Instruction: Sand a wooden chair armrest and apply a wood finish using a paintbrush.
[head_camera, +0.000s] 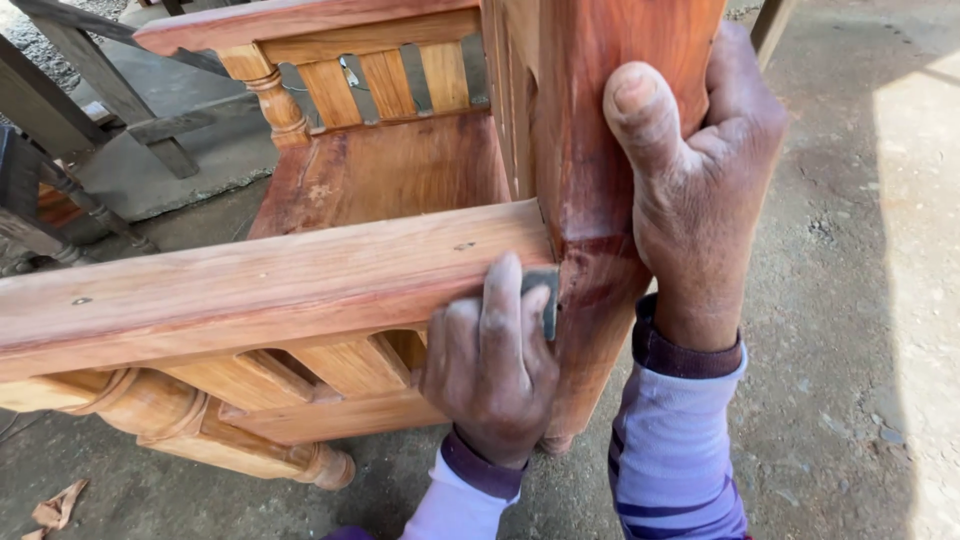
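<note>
Reddish-brown wooden chair frame (300, 280) looks heavy & rigid: right hand (700, 190) clamped on its thick post, left hand (490, 370) pinching small grey sanding pad (545, 295) vs the joint.

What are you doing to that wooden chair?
A person has a reddish wooden chair tipped over on a concrete floor. The right hand grips one thick leg to steady it. The left hand presses a small dark pad, maybe sandpaper, against the joint where a rail meets that leg. The wood looks glossy near the joint.
</note>
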